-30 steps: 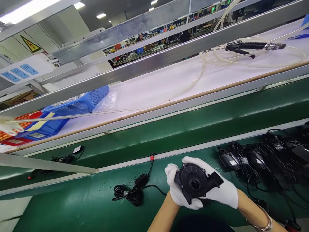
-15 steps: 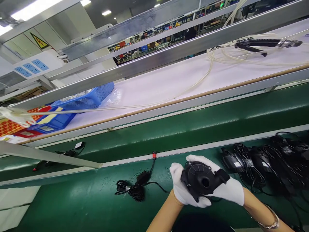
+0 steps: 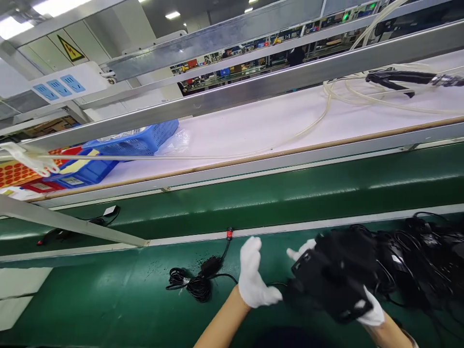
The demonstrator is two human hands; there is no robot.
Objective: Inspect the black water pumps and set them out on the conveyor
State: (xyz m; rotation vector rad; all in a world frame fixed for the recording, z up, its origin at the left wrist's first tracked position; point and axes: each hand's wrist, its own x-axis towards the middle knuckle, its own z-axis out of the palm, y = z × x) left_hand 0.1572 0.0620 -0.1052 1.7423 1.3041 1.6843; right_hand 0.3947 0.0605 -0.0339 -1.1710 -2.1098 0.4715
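My right hand [image 3: 372,310], in a white glove, grips a black pump [image 3: 331,278] above the green bench. Motion smears the pump, and its dark body covers most of that hand; only fingertips at its far side and the palm near the wrist show. Apart from it, my gloved left hand [image 3: 253,278] is open, its fingers pointing up and its thumb out to the side. A coiled black cable [image 3: 194,285] with a small black box [image 3: 211,266] lies left of this hand. One lead ends in a red connector [image 3: 229,234] at the bench's back strip.
Several black units with bundled cables [image 3: 420,261] crowd the bench on the right. Behind, a white shelf [image 3: 232,130] carries blue bins [image 3: 145,140], clear tubing and a black-handled tool [image 3: 402,76]. A slanted metal post [image 3: 83,229] stands at left.
My left hand has let go of the pump and moved slightly left. My right hand has swung the pump rightward and turned it over, so its round face no longer shows.
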